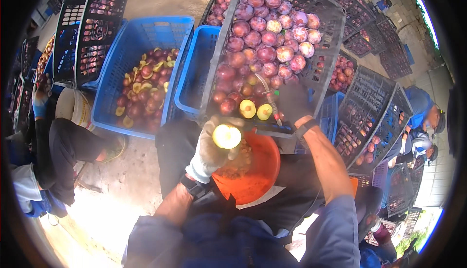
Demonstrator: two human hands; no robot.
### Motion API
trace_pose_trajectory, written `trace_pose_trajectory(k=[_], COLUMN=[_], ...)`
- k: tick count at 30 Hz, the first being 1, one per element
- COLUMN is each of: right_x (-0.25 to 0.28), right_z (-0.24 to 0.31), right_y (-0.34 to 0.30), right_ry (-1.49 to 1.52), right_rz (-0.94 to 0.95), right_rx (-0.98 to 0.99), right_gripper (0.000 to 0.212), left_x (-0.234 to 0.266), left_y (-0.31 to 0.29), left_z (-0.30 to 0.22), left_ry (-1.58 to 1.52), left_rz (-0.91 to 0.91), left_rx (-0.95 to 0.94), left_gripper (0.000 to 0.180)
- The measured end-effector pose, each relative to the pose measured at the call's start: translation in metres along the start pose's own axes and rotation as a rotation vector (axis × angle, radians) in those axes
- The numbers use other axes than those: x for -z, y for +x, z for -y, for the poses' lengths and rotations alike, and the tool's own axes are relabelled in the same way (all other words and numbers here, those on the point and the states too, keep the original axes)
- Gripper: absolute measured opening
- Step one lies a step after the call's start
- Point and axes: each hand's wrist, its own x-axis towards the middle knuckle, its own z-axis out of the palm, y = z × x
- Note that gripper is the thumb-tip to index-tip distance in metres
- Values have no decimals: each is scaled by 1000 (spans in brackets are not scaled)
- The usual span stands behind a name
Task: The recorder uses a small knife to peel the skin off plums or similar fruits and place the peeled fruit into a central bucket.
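Note:
My left hand [214, 144], in a pale work glove, is closed around a halved plum [226, 136] with its yellow cut face up. My right hand [293, 98] wears a dark glove and is blurred over the right side of a black crate [214, 68] of whole plums [266, 39]. Against its fingers lies a curved knife [271, 103] with a reddish handle; the grip is partly hidden. Two more cut plum halves [247, 108] rest cut side up at the crate's near end. Below my left hand, an orange bucket [265, 170] stands between my legs, with brownish bits inside.
To the left is a blue basket [182, 22] holding cut plums, with a narrower blue basket [184, 93] beside it. Stacked black crates [374, 102] of plums stand at right. Another person's gloved hand [40, 98] is at far left, near a white bucket [73, 107].

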Motion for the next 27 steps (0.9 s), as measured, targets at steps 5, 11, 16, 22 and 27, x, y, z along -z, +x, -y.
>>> trace_pose_trajectory(k=[5,11,16,22,27], right_x=[30,119,127,129,117], right_z=[-18,25,56,65,69], right_y=[-43,-145,-175,-171,-169], right_ry=[179,708,675,692,337], right_rz=[-236,-337,-382,-413,-486], right_rx=[29,298,284,272,348], right_gripper=[21,42,46,36,32], left_x=[-6,-6,-20,-10,-10], left_y=[-7,-14,-16,-19,-20], left_z=[-2,-5,-9,-7,-8], left_ry=[16,47,21,23,-15], left_rz=[78,119,99,96,136], left_rx=[13,52,124,196,241], left_gripper=[67,70,72,76,78])
